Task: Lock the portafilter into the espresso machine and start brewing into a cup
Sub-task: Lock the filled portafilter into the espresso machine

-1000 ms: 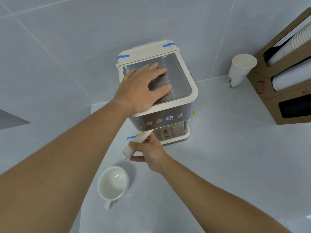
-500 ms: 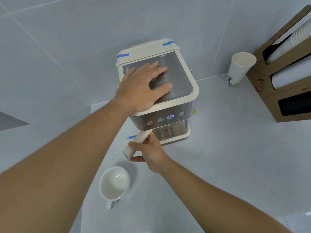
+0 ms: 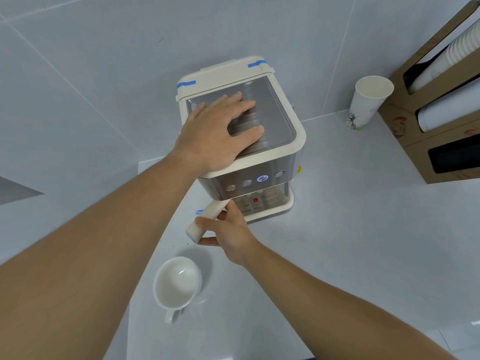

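Head view: espresso machine [image 3: 259, 162] sits on a pale grey surface [image 3: 350, 242] near the tiled wall, cream body w/ steel top and front, blue tape strips on the back lid. Left hand [image 3: 215, 133] lies flat on the steel top, palm down, fingers spread wide, holding nothing, just pressed on the machine. Right hand [image 3: 228, 229] is wrapped around the portafilter [image 3: 205, 219] handle: thumb below, fingers over the top, closed grip. Handle is cream, pokes out from under the machine's front-left and angles down-left toward the camera; its head end is hidden under the machine, so can't tell if it's seated in the group. Front panel has a row of round buttons [image 3: 246, 183]; one of them, 2nd from right, glows blue. A small red light [image 3: 255, 200] shows lower down, above the drip tray area.

White ceramic cup [image 3: 178, 284] stands upright on the surface in front-left of the machine, empty, handle pointing toward the camera. It's near the portafilter handle's end but apart from it, and not under the machine. A few dark specks lie on the surface between them.

Far right: paper cup [image 3: 368, 105] upright by the wall, just beside a brown cardboard dispenser [image 3: 415, 141] holding stacked cups and lids.
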Demonstrator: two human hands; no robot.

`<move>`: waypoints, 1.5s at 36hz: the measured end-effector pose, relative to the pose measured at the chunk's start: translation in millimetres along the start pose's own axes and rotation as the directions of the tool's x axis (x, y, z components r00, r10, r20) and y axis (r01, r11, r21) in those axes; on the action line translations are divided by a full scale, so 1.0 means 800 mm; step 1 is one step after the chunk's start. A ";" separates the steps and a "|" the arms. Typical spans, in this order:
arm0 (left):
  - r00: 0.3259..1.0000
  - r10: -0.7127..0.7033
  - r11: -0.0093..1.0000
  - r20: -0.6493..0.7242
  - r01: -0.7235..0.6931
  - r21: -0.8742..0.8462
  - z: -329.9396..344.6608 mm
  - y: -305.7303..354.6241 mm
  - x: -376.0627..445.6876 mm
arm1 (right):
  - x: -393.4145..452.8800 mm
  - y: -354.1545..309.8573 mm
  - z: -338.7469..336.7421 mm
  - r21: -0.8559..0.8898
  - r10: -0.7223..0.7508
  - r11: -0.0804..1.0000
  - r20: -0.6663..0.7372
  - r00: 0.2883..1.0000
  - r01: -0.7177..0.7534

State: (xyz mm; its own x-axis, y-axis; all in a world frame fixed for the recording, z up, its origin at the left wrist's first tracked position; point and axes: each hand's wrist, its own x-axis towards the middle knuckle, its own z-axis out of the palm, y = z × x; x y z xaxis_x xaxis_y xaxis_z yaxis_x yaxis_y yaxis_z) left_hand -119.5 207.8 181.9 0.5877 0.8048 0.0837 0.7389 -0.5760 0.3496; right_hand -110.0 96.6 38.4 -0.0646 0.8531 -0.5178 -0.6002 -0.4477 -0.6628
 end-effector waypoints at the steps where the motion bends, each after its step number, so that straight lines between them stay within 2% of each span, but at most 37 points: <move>1: 1.000 0.000 1.000 0.000 0.000 -0.001 0.000 0.000 0.000 | -0.002 0.000 -0.003 -0.011 -0.002 1.000 0.008 1.000 0.002; 9: 1.000 -0.009 1.000 0.000 0.009 0.001 -0.005 0.007 -0.004 | -0.017 -0.005 -0.040 -0.088 0.020 0.996 0.121 0.992 -0.009; 17: 1.000 0.002 1.000 0.000 -0.002 0.015 -0.002 0.002 -0.001 | -0.030 -0.020 -0.058 -0.015 0.109 0.994 0.197 0.974 -0.109; 20: 1.000 0.010 1.000 0.013 -0.011 0.028 0.000 -0.003 0.002 | -0.033 -0.020 -0.051 0.003 0.106 0.994 0.134 0.985 -0.107; 24: 0.999 0.020 0.998 0.032 -0.022 0.053 0.001 -0.004 0.003 | -0.041 -0.014 -0.038 0.009 0.076 0.997 -0.037 0.996 -0.076; 27: 0.998 0.024 0.996 0.063 -0.029 0.079 0.000 -0.004 0.001 | -0.043 -0.012 -0.034 -0.123 0.016 0.992 -0.175 0.984 -0.038; 29: 0.996 0.022 0.996 0.082 -0.029 0.082 -0.001 -0.004 0.000 | -0.045 -0.015 -0.036 -0.260 -0.041 0.966 -0.208 0.977 -0.015; 32: 0.995 0.020 0.995 0.097 -0.029 0.092 -0.002 -0.004 0.001 | -0.050 -0.025 -0.046 -0.340 -0.035 0.940 -0.172 0.985 -0.026; 38: 0.994 0.025 0.994 0.106 -0.036 0.101 -0.001 -0.008 0.002 | -0.055 -0.052 -0.076 -0.436 0.082 0.895 -0.037 0.996 -0.090; 54: 0.993 0.001 0.996 0.121 -0.011 0.084 -0.003 -0.003 0.000 | -0.054 -0.068 -0.101 -0.411 0.195 0.902 0.114 0.974 -0.132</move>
State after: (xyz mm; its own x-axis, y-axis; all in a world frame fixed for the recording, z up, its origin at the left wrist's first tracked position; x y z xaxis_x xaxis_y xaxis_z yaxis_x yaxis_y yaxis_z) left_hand -122.1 209.9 183.2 0.6239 0.7809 -0.0298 0.7574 -0.5948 0.2693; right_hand -10.0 62.6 52.8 -0.2709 0.7747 -0.5714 -0.2055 -0.6265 -0.7519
